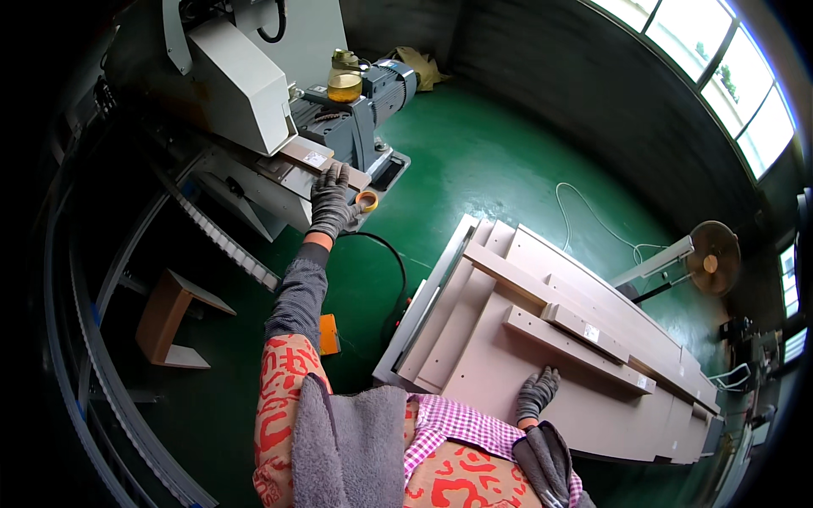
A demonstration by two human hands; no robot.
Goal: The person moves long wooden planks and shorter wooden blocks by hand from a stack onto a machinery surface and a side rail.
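Note:
My left hand (332, 201), in a grey striped glove, reaches out to the end of the machine. Its fingers lie stretched over a narrow brown board (345, 175) that sticks out from under the white machine housing (239, 85). The thumb is spread away, close to a roll of yellow tape (367, 201). A white label (315, 158) is stuck on the board. My right hand (538, 394), gloved alike, rests with fingers apart on a wide beige panel (487, 372) of the stack at my right. Narrow strips (576, 349) lie on top of that stack.
A jar of yellow liquid (345, 78) stands on the grey motor (391, 89). A black cable (394, 254) curves over the green floor (474, 152). An orange object (330, 334) lies below my left arm. A round fan (713, 258) stands beyond the stack; a brown bracket-shaped piece (165, 317) is at left.

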